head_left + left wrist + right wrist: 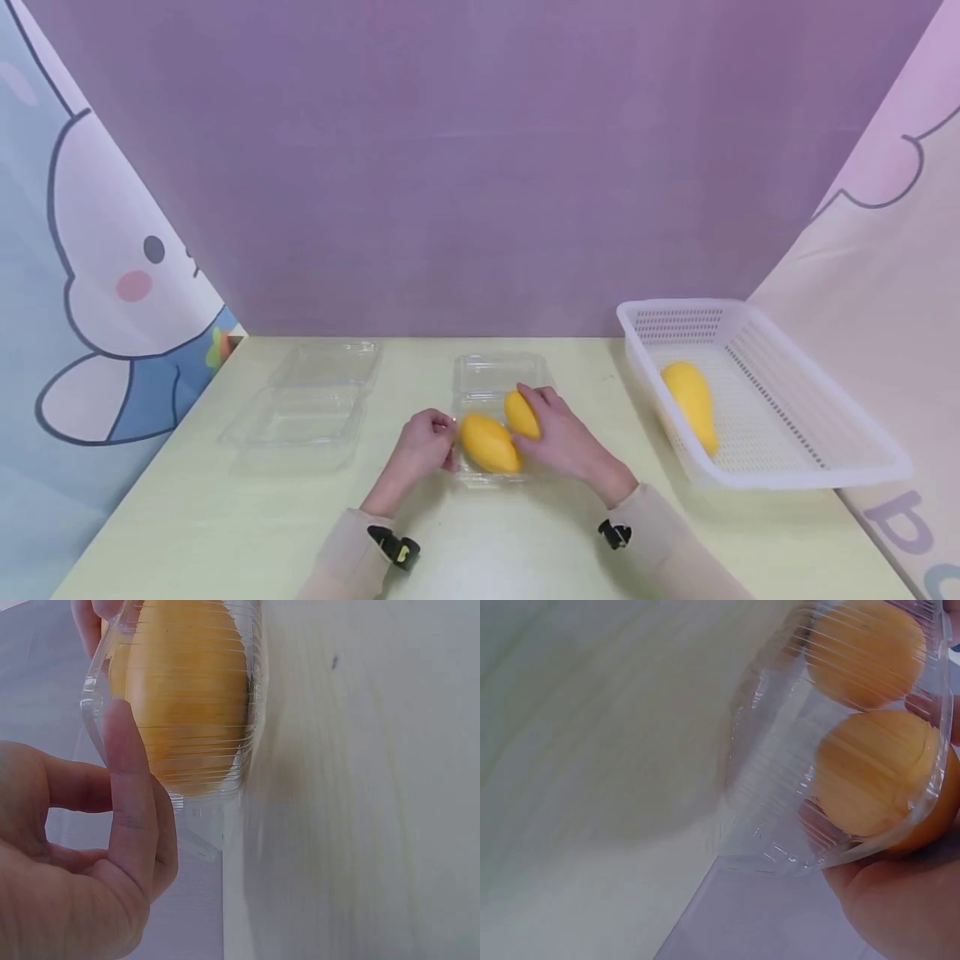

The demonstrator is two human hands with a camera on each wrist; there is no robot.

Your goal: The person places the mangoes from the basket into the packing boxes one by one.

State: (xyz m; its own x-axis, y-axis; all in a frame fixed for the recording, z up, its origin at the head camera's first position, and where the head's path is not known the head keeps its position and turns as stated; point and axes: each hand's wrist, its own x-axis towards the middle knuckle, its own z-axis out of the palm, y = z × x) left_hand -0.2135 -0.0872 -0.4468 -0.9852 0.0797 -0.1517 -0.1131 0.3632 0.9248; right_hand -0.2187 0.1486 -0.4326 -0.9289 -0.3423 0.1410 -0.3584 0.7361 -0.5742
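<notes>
A clear plastic clamshell box (pixel 501 372) lies with its lid folded back on the table. One yellow mango (pixel 489 443) rests in its near half, seen through the ribbed wall in the left wrist view. My right hand (pixel 566 437) grips a second mango (pixel 522 415) beside the first, at the box's right side; the right wrist view shows this mango (pixel 877 772) behind the clear wall. At the left rim, my left hand (pixel 427 446) pinches the box edge, its fingers (pixel 131 802) bent against the plastic.
On the right stands a white perforated basket (pixel 813 479) with another mango (pixel 692 407) inside. More open clear boxes (pixel 300 417) sit at the left of the pale table (pixel 187 517). A purple panel (pixel 480 167) rises along the table's back edge.
</notes>
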